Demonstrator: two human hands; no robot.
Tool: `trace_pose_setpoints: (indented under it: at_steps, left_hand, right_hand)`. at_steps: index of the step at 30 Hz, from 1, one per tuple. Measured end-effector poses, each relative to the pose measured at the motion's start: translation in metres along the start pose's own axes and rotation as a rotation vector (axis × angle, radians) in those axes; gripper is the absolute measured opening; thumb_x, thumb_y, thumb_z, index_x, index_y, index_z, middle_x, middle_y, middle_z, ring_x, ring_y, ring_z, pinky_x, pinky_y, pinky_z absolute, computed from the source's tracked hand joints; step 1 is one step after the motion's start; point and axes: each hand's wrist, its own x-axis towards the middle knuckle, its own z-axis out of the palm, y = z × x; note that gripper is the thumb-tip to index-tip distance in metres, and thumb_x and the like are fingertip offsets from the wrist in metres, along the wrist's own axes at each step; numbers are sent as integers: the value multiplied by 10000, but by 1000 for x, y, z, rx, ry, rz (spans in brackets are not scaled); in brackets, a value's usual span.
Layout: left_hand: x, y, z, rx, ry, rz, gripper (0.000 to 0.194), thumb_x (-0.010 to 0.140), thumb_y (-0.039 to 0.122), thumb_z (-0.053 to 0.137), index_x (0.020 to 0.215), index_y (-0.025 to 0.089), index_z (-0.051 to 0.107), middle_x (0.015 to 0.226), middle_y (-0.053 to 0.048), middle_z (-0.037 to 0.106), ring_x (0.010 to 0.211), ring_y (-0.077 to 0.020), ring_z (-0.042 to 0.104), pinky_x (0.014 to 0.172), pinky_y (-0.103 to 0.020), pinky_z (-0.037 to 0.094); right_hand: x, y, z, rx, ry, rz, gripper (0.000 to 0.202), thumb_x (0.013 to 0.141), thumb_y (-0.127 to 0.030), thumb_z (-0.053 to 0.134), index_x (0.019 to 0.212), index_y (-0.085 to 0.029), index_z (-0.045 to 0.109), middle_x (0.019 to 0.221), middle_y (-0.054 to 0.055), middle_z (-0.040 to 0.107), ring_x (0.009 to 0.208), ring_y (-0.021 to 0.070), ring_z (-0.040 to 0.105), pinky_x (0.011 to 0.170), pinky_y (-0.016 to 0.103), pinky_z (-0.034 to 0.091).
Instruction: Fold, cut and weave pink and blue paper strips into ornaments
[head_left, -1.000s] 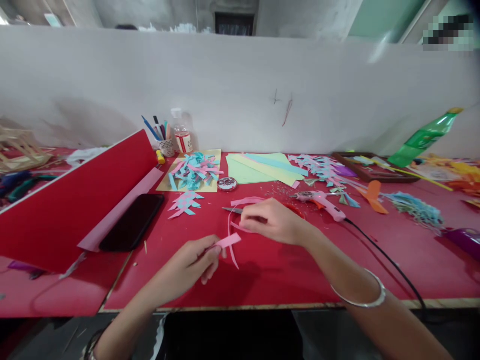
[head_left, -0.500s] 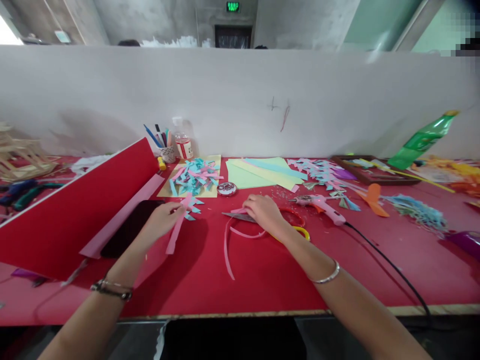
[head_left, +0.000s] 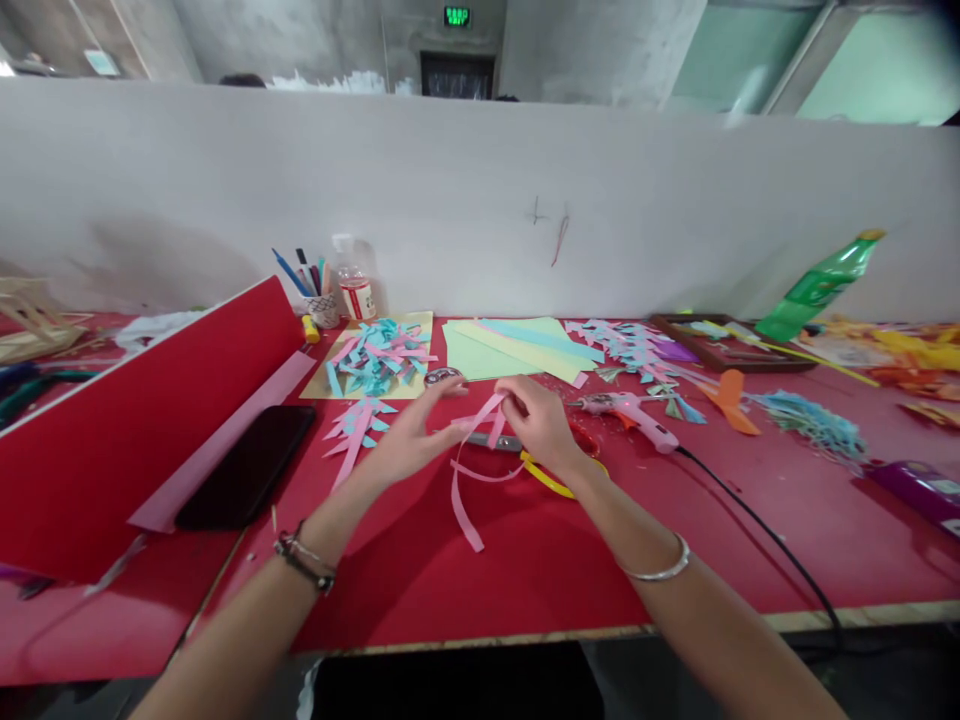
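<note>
My right hand [head_left: 536, 420] pinches a thin pink paper strip [head_left: 466, 515], which curls down onto the red table in loops. To its left, my left hand [head_left: 412, 435] has its thumb and fingers apart beside the strip and holds nothing that I can make out. Under my hands lie scissors with red and yellow handles [head_left: 551, 478], partly covered by the right hand. A pink and blue paper piece with pointed tips [head_left: 361, 425] rests left of my left hand. Behind it, cut pink and blue paper bits [head_left: 384, 352] are heaped on a yellowish sheet.
A black phone [head_left: 244, 468] and a leaning red board [head_left: 161, 420] are at the left. Pale paper sheets [head_left: 484, 352] lie at the back. On the right are a pink glue gun [head_left: 634, 415] with its cord, a tray [head_left: 780, 357] and a green bottle [head_left: 817, 287].
My left hand has left the pointed paper piece and moved right, its fingers now spread. The right hand has lifted the pink strip off the scissors. The view has shifted slightly.
</note>
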Motion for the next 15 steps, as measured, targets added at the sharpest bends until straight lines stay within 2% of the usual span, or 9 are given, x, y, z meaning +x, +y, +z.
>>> trace_pose_setpoints:
  at_steps: [3, 6, 10, 12, 15]
  left_hand:
    - [8, 5, 25, -314, -86, -36, 521, 791, 363, 476, 1256, 184, 322, 1249, -119, 440, 1136, -203, 425, 902, -316, 381]
    - [9, 6, 40, -476, -109, -137, 438, 784, 343, 492, 1165, 141, 414, 1154, -123, 500, 990, -181, 516, 838, -305, 417]
    - [4, 4, 45, -552, -109, -297, 296, 774, 329, 518, 991, 127, 517, 807, -29, 572, 679, -107, 547, 661, -254, 447]
    - [2, 1, 45, -606, -104, -314, 253, 801, 337, 475, 919, 123, 538, 640, 23, 525, 541, -70, 496, 576, -221, 428]
    - [1, -7, 43, -639, -98, -300, 255, 815, 346, 445, 839, 119, 558, 540, 44, 499, 458, -55, 458, 514, -201, 395]
  right_hand:
    - [0, -5, 2, 327, 49, 132, 197, 767, -172, 369, 828, -174, 557, 784, 26, 588, 637, 125, 519, 579, 228, 391]
    - [0, -7, 5, 511, 35, 267, 189, 749, -204, 384, 800, -173, 563, 714, 11, 575, 555, 110, 495, 509, 222, 376]
    - [-1, -5, 8, 580, 13, 324, 170, 732, -202, 395, 771, -176, 558, 603, -20, 521, 473, 96, 448, 455, 215, 348]
    - [-1, -3, 9, 578, 5, 312, 163, 718, -177, 400, 761, -179, 557, 609, -23, 520, 481, 96, 449, 459, 214, 345]
    - [-2, 1, 13, 508, -5, 258, 158, 717, -161, 418, 757, -185, 568, 712, -6, 558, 568, 107, 483, 529, 226, 372]
